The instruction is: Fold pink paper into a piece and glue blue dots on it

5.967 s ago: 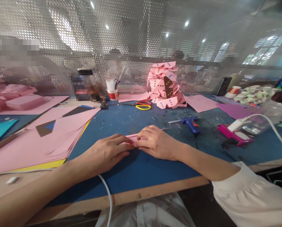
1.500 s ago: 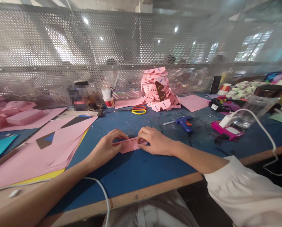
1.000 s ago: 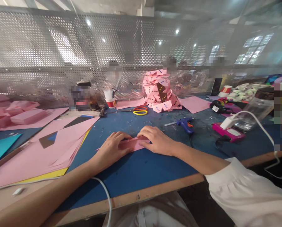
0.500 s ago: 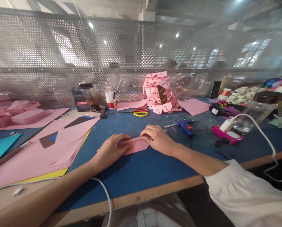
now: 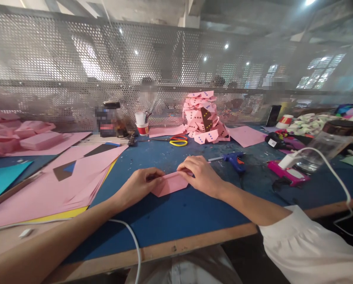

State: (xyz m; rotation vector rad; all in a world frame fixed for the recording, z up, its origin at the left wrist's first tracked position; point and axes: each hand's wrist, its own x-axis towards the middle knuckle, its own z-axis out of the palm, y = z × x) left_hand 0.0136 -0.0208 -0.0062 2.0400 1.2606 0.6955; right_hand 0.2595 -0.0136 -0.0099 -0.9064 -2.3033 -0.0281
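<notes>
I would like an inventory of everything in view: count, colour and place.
Folded paper: one, pink, between both hands
Paper sheets: several, pink, left
Paper boxes: several, pink, far left
Dotted paper pile: one, mostly pink, back centre
Pale paper pieces: many, greenish, back right
Scissors: one pair, red and yellow, back centre
Glue gun: one, blue, right of centre
Paper cups: several, red and white, back
Socket block: one, magenta, right
Clear jug: one, dark lid, far right
Mesh screen: one, grey, behind table
Table: one, blue top, centre
Left hand: one, bare, paper's left end
Right hand: one, bare, paper's right end
Sleeve: one, white, right arm
</notes>
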